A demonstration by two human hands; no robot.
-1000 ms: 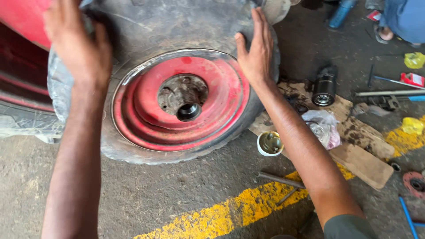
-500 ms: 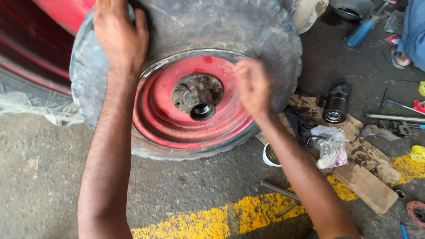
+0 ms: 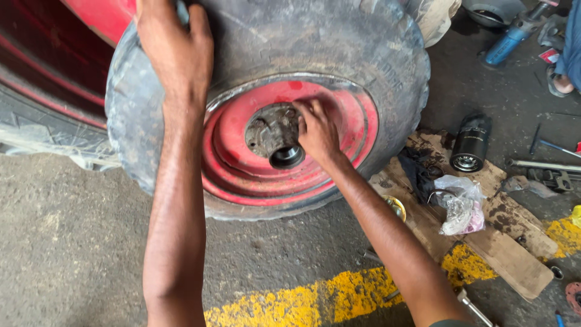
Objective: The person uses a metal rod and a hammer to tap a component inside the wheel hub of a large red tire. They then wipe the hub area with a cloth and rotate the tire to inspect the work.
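1. The worn tyre [image 3: 339, 48], standing on the concrete floor [image 3: 66, 242], is gripped at its top by the left hand [image 3: 175, 51], fingers curled.
2. The greasy hub [image 3: 275, 134] in the red rim [image 3: 233, 160] is touched by the right hand [image 3: 318, 130]; its fingers seem loosely bent, holding nothing.

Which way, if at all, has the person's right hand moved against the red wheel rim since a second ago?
Yes. The right hand has moved inward from the tyre's outer tread to the hub at the centre of the red rim.

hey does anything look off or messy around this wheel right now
Yes. The tyre is worn and ragged along its left edge. The hub in the red rim is grimy, and the right hand touches it. Tools, a black canister and a crumpled plastic bag lie scattered over stained boards.
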